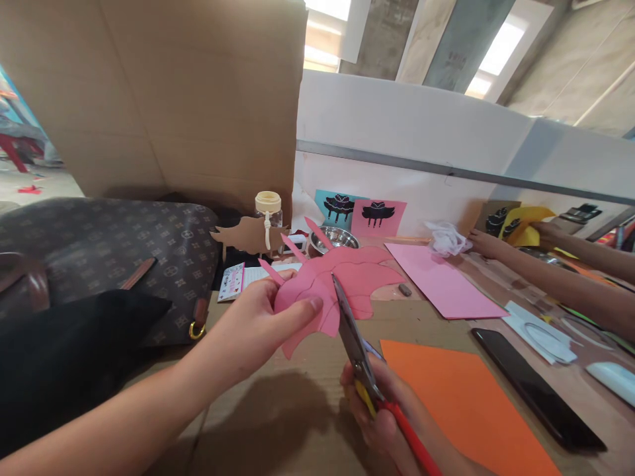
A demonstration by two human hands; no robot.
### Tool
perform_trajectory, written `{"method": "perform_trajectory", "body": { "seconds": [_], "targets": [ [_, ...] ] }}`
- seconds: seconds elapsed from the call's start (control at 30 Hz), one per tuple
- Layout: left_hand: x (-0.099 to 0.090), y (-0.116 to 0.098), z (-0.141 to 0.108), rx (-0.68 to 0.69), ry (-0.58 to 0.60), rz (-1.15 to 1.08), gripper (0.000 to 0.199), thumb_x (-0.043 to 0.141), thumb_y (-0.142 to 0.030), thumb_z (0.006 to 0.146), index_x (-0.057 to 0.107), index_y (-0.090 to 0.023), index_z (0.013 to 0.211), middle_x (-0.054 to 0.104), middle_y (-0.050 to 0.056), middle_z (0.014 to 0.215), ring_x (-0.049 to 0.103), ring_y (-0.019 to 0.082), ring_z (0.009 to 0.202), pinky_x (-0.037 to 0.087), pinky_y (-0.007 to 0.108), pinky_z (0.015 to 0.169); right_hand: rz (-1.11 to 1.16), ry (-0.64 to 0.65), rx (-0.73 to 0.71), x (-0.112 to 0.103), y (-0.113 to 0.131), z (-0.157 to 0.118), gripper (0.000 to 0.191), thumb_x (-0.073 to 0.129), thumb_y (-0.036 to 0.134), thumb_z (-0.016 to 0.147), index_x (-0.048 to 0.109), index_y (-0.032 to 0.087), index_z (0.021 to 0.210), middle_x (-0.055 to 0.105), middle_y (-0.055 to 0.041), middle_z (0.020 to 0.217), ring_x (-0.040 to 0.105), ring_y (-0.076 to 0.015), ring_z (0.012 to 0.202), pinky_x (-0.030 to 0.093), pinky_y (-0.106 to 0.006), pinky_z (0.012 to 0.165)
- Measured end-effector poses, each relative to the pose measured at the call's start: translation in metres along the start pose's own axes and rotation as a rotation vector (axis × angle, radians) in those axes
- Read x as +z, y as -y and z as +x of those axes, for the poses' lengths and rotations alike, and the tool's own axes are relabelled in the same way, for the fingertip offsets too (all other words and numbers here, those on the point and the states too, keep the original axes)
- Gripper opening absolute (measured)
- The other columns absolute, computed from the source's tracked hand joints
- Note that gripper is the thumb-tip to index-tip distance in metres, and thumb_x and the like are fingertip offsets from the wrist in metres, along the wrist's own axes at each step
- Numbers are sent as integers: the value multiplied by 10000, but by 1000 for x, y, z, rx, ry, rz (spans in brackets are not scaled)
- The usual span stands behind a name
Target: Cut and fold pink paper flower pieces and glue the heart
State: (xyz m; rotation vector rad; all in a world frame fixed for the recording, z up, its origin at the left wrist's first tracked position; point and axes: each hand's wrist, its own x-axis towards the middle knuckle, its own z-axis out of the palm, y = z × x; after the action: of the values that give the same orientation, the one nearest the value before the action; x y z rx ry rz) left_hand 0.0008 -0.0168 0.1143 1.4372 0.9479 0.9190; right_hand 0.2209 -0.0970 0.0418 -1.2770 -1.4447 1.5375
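My left hand (268, 314) pinches a pink paper cutout (347, 264) between thumb and fingers, in the middle of the view. The cutout has scalloped edges, drawn curved lines and narrow pointed strips at its upper left. In my right hand (387, 410) is a pair of scissors (354, 337) with red and yellow on the handles. The blades point up and away from me, and their tips lie at the middle of the cutout. Both hands are above the cardboard-covered tabletop (278, 403).
Orange paper (456, 396), a pink sheet (441, 281) and a black phone (536, 390) lie to the right. A metal bowl (342, 238) and jar (268, 205) stand behind. A patterned bag (114, 258) is at left. Another person's arms (546, 281) reach in from the right.
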Motion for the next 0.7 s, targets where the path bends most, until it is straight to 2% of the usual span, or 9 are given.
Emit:
{"method": "perform_trajectory", "body": {
  "seconds": [0.2,0.33,0.47,0.7],
  "targets": [
    [-1,1,-1,-24,-3,12,231,696,-421,828,700,-196,884,698,-1,772,581,165,685,428,232,595,-22,30,-68,-1,1,-1,759,575,877,722,604,204,1071,466,-5,764,409,-160,682,428,-306,651],
    [0,0,0,-15,-10,45,232,694,-422,820,706,-194,864,690,-2,742,569,163,652,417,235,579,3,-15,-63,1,-2,0,705,529,848,791,611,205,1069,492,-10,787,460,-155,691,457,-281,656],
    [0,-1,1,5,-16,55,217,702,-403,811,723,-197,876,694,-7,739,561,156,643,415,227,567,14,2,-66,1,-6,-1,648,629,781,775,624,202,1066,466,18,701,429,-135,613,435,-269,577],
    [-1,0,-2,-8,-25,56,235,699,-409,812,732,-187,882,710,11,741,584,170,639,430,235,553,20,-35,-74,-1,-7,0,505,726,647,743,672,241,1038,488,23,695,444,-138,608,427,-288,556]
  ]
}}
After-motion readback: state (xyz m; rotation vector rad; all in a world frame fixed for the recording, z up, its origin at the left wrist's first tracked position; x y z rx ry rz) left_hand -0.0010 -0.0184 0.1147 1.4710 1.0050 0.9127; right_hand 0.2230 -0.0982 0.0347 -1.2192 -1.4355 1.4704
